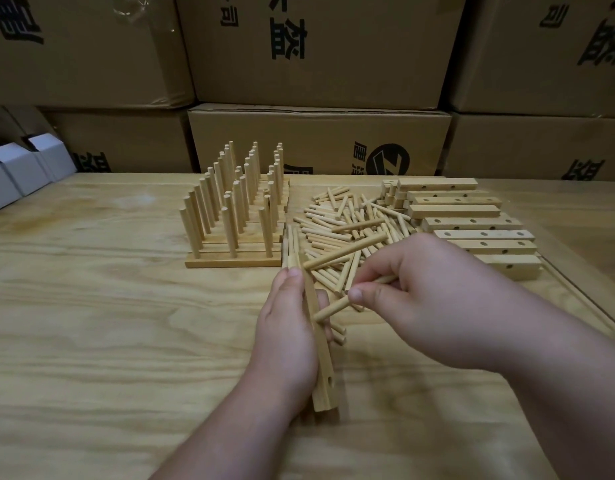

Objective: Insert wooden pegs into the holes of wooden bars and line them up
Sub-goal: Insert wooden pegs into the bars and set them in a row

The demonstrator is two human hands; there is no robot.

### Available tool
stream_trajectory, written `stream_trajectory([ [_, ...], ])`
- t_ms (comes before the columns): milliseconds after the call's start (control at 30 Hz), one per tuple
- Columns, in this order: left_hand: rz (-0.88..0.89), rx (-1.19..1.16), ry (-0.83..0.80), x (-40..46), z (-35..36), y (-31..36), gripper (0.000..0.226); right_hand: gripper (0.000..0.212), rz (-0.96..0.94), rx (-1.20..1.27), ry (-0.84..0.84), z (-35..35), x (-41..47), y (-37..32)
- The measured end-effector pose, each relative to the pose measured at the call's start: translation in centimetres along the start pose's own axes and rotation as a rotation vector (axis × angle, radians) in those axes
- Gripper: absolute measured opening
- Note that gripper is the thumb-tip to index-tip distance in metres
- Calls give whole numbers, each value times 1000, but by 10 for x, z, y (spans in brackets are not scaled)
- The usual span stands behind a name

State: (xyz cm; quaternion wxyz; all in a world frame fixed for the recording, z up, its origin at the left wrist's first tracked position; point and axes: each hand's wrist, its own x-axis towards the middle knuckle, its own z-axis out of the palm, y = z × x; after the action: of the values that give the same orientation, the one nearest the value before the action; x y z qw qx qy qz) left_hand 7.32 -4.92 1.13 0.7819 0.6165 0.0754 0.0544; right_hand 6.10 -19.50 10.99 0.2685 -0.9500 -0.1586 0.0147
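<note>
Wood everywhere: pale plywood table [108, 323] w/ wavy grain, and the loose peg pile [351, 233] at its middle is the landmark here. Pegs are short round dowels, smooth, lying criss-cross.

Just near-side of the pile, left hand [285, 337] grips a square-section wooden bar [321, 362] stood on edge, fingers curled round it from the left; one round hole shows in the bar's face at its near end. Right hand [427, 299], also near-side of the pile, pinches a peg [330, 309] btwn thumb and forefinger, peg's free end at the bar's right face (can't tell if it's seated in a hole). More pegs stick out of that fist toward the pile, incl. a long one [347, 251].

Left of the pile: finished bars [231, 261] laid side by side, flat, each w/ three upright pegs, forming neat rows. Right of the pile: blank bars [472, 223] stacked roughly parallel, drilled holes visible along their sides.

Beyond the pile, brown cardboard boxes [316, 46] w/ black print are stacked wall-like. Far left of it, small white cartons [18, 168] at the table's edge.
</note>
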Motion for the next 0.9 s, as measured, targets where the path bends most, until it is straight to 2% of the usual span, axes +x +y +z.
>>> stream_trajectory([
  [200,-23,-84,124,2,4,-2,54,22,-45,-111,59,7,-2,-6],
  [367,1,-51,175,3,6,-3,50,27,-76,-148,67,12,-4,-9],
  [700,12,-92,76,4,1,-4,52,18,-48,14,-6,6,4,5],
  [900,9,-86,116,5,3,-7,56,21,-58,-83,26,10,1,1],
])
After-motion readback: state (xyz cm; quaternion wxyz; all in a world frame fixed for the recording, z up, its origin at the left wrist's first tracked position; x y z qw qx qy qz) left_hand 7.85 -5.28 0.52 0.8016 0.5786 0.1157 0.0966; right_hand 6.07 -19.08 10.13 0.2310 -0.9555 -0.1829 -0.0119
